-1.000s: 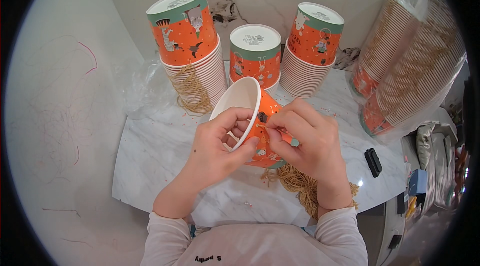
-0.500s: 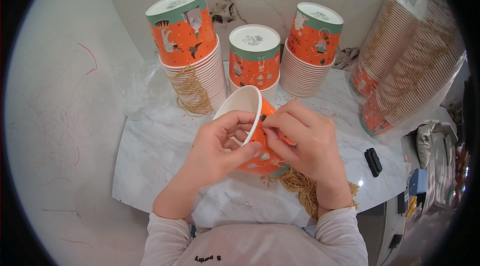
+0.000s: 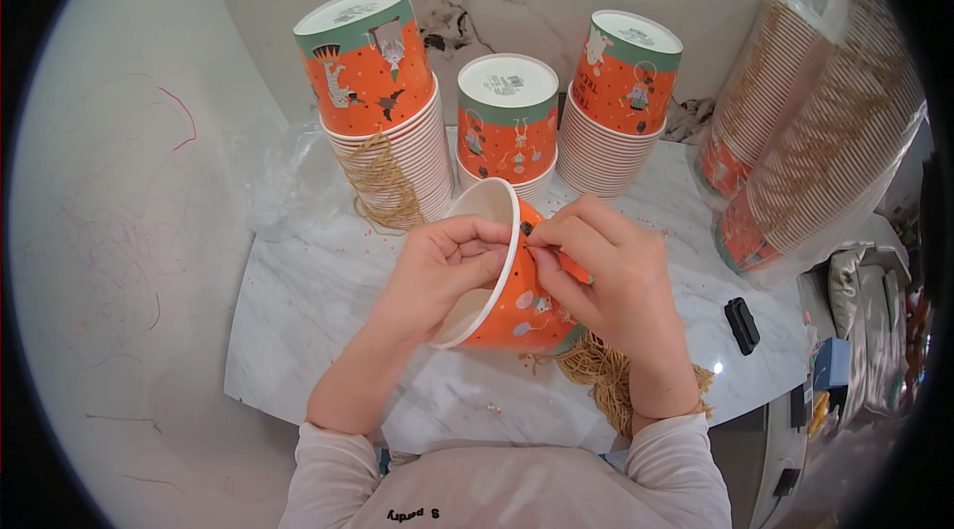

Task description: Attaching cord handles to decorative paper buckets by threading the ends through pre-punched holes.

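Note:
A large orange paper cup (image 3: 507, 315) with a white rim and a green base band lies tilted between my hands, its mouth toward the left. My left hand (image 3: 447, 266) reaches into the mouth, thumb and fingers pinched together by the inner wall just below the rim. Whatever they pinch is hidden. Against the outer wall, opposite, my right hand (image 3: 601, 266) has thumb and forefinger closed beside a small dark spot; what lies between those fingertips is too small to name. A bundle of tan twine (image 3: 606, 375) lies under my right wrist.
Behind stand three upside-down cup stacks: a left stack (image 3: 363, 72), a middle stack (image 3: 507, 122) and a right stack (image 3: 626, 82). Loose twine (image 3: 383, 186) hangs on the left one. Bagged cups (image 3: 820, 147) lean at the right, near a black clip-like object (image 3: 741, 326) on the marble table (image 3: 298, 330).
My left thumb has moved from the cup's outer wall to inside its mouth, pinching with the fingers. The cup has turned slightly and shifted a little. My right hand stays at the outer wall.

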Tool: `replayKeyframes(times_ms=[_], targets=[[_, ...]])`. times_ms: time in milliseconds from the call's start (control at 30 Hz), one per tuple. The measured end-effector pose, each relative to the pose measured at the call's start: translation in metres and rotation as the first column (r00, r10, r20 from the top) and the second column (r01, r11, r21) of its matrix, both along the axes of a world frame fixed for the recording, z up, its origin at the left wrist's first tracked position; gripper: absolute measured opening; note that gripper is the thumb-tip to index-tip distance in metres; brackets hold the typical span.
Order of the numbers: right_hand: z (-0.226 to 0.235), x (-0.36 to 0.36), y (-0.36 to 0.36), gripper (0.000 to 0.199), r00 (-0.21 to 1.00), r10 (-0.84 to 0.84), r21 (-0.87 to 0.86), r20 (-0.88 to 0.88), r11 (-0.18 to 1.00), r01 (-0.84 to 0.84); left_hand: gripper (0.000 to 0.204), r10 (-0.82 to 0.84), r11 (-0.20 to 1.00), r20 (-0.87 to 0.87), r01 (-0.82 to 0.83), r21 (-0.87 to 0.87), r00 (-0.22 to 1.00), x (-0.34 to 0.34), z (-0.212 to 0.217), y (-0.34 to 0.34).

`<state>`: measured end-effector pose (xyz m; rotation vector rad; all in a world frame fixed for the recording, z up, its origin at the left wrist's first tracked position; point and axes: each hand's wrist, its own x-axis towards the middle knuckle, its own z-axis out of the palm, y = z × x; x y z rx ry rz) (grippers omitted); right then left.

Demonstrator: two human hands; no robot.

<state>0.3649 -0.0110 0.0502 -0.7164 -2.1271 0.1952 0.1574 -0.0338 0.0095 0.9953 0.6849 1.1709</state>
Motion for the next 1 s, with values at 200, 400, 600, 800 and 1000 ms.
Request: replayKeyframes(times_ms=[200, 400, 600, 800, 1000], targets=[[0.001, 0.002, 0.0, 0.017, 1.0, 0.009, -0.037, 0.006, 0.999, -0.009, 0.018, 0.03, 0.999, 0.055, -0.032, 0.032, 0.998, 0.006, -0.014, 0.005], [-0.002, 0.005, 0.004, 0.016, 0.999, 0.007, -0.082, 0.047, 0.997, -0.003, 0.01, 0.397, 0.888, -0.342, -0.263, 0.377, 0.852, 0.019, -0.01, -0.002], [-0.009, 0.004, 0.009, 0.018, 0.988, 0.003, -0.059, 0.153, 0.998, 0.006, 0.012, 0.742, 0.605, -0.514, -0.1, 0.79, 0.431, 0.021, 0.008, -0.008], [-0.017, 0.003, 0.017, 0.018, 0.959, 0.003, -0.052, 0.285, 0.999, 0.012, 0.012, 0.786, 0.519, -0.521, 0.102, 0.849, 0.334, 0.007, 0.014, -0.007], [-0.016, 0.001, 0.018, 0.016, 0.949, -0.005, -0.109, 0.316, 0.993, 0.041, 0.01, 0.643, 0.676, -0.675, 0.148, 0.722, 0.36, 0.0, 0.018, -0.01]])
